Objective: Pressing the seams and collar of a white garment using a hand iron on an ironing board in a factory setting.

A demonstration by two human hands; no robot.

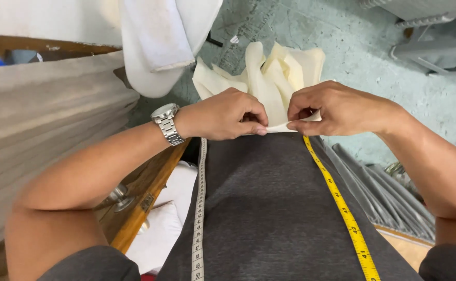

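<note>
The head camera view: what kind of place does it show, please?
Probably a tailoring or sewing workshop. A measuring tape hangs around the person's neck, both hands pinch a small cream fabric piece, and more cream fabric pieces lie on the concrete floor.

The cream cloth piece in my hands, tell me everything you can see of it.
The cream cloth piece looks like thin, soft woven fabric, pale yellow-white and plain. Its upper part fans out in several crumpled, finger-like folds above the hands, over the green floor. Its lower edge is drawn into a narrow flat strip that runs between the two hands. The left hand pinches that strip at its fingers, and the right hand pinches the other end. The strip sits just above the dark grey shirt; whether they touch cannot be told.
</note>
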